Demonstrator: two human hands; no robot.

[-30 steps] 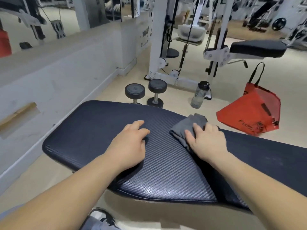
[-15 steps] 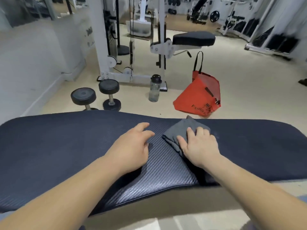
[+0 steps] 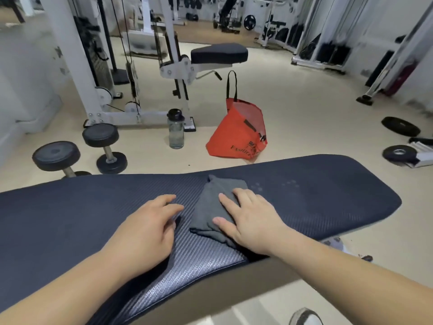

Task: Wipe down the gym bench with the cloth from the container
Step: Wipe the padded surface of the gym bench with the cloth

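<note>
- Cloth (image 3: 210, 207): grey, folded and bunched, lies on top of the dark blue bench (image 3: 328, 195), about mid-length and towards its right half.
- Right hand (image 3: 253, 219): flat on the cloth's right side, fingers straight and spread, thumb on the near edge, pressing down, not gripping.
- Left hand (image 3: 145, 233): palm down on the bare bench pad just left of the cloth, fingers relaxed and slightly bent, holding nothing; fingertips near the cloth, contact unclear.
- Floor beyond the bench: red tote bag (image 3: 236, 134) upright, close to the far edge; clear water bottle (image 3: 176, 131) with a black cap left of the bag.
- Two black dumbbells (image 3: 105, 146) stand on end further left.
- Black weight plates (image 3: 400, 126) lie on the floor far right.
</note>
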